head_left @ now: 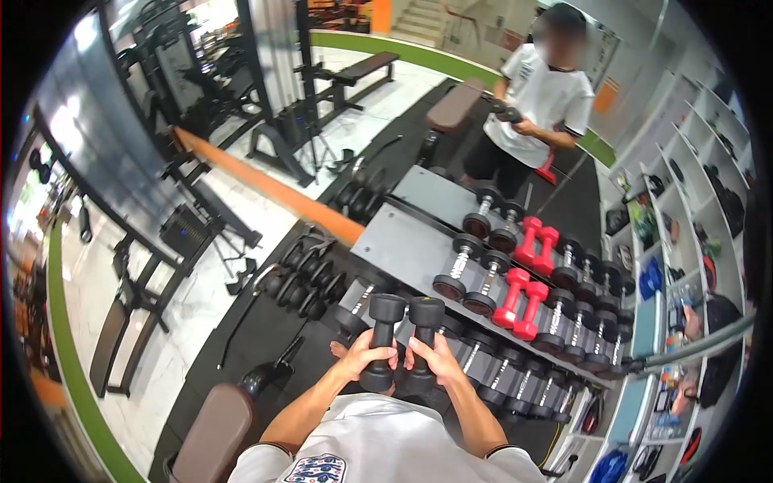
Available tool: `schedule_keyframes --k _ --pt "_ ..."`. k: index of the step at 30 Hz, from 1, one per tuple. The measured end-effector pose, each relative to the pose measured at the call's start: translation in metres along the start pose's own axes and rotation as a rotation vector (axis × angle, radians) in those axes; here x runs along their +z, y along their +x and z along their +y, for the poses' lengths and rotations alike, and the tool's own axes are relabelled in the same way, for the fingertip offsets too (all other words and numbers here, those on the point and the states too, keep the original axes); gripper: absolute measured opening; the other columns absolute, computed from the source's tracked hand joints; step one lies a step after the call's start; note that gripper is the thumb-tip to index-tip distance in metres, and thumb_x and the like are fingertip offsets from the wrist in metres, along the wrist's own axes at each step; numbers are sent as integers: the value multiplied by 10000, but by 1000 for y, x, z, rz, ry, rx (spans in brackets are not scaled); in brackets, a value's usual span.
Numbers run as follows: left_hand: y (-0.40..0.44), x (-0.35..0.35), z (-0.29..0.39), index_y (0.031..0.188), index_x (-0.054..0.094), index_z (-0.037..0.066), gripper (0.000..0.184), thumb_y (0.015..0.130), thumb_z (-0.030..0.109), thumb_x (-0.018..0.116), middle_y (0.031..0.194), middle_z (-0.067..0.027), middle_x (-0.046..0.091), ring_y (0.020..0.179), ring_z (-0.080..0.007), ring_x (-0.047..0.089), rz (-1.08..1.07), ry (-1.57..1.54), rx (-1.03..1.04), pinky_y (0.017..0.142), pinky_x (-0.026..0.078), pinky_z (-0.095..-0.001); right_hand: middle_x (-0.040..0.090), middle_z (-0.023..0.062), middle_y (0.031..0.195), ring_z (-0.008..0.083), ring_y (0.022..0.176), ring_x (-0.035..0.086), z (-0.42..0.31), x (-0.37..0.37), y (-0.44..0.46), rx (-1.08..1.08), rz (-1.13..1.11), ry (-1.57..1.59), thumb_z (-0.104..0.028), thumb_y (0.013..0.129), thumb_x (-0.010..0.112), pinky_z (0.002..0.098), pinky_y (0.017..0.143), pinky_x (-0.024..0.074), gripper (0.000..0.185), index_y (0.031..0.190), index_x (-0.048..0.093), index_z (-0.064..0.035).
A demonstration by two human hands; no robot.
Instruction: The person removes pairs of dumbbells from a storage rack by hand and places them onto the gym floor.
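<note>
My left hand (367,355) is wrapped around the handle of a black dumbbell (387,309) held upright in front of my body. Likewise, my right hand (435,359) grips a second black dumbbell (426,311). The two dumbbells stand side by side, their upper heads touching or nearly so. Just beyond them is the dumbbell rack (394,237), with black chrome-handled dumbbells (464,264) and a red dumbbell pair (510,298) on its upper tier. More black dumbbells (502,370) lie on the lower tier.
Behind the rack a mirror reflects a person (535,101) in a white shirt holding dumbbells. A brown padded bench (213,435) stands at lower left, near weight plates (302,278) on the dark mat. Shelves (700,205) with assorted items line the right; a cable machine (193,217) is left.
</note>
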State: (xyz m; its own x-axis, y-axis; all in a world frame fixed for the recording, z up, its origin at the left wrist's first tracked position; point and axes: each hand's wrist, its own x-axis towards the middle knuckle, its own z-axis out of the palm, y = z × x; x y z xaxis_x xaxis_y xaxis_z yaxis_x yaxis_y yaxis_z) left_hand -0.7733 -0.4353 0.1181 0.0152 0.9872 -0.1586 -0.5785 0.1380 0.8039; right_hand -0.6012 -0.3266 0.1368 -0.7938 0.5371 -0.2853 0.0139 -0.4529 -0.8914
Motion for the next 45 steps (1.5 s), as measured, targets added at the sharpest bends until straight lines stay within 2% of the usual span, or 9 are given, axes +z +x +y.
schedule_keyframes --k 5,8,14,18,30,34,38,45 --pt "-45 16 -15 927 545 43 184 865 160 672 781 -99 613 792 -211 634 82 -111 172 749 502 -344 616 74 715 178 715 641 8 28 -3 18 -299 9 -323 986 586 308 667 520 307 900 576 -29" --pt "-75 28 -11 918 536 48 179 867 156 669 784 -101 610 785 -225 632 203 -95 210 749 501 -349 624 68 700 180 733 640 5 46 -7 46 -389 -34 -282 995 582 329 716 522 275 887 582 -29" --pt "-126 40 -14 879 534 49 191 855 158 689 724 -94 599 776 -256 656 320 -82 342 756 513 -389 612 69 703 170 709 627 14 81 -14 102 -596 -1 -257 994 575 309 685 517 259 856 570 -38" --pt "-170 56 -21 909 529 35 155 878 116 658 780 -105 604 786 -234 638 365 -96 427 766 511 -367 607 71 707 172 704 628 19 108 -34 173 -688 21 -232 987 591 314 677 524 214 912 552 -36" --pt "-343 167 -109 925 541 24 173 846 117 665 749 -112 628 807 -249 667 630 -165 701 805 546 -406 594 58 696 156 662 606 74 186 -178 413 -1035 27 -250 1001 575 310 659 520 234 908 548 -37" --pt "-393 208 -155 935 538 28 189 826 108 670 768 -120 637 796 -240 668 702 -160 786 800 558 -394 578 93 720 191 652 605 97 199 -234 430 -1153 -54 -307 972 616 318 608 511 289 1011 502 -45" --pt "-436 249 -189 940 538 32 195 814 92 674 781 -123 642 786 -232 673 774 -178 848 795 563 -381 606 61 712 150 669 610 112 212 -291 507 -1196 -99 -282 995 589 306 650 521 261 910 560 -37" --pt "-498 302 -248 931 554 33 186 803 89 678 792 -126 647 768 -218 674 946 -232 971 772 561 -365 613 60 699 147 651 609 157 239 -360 610 -1308 -215 -243 995 584 304 645 519 223 924 571 -32"
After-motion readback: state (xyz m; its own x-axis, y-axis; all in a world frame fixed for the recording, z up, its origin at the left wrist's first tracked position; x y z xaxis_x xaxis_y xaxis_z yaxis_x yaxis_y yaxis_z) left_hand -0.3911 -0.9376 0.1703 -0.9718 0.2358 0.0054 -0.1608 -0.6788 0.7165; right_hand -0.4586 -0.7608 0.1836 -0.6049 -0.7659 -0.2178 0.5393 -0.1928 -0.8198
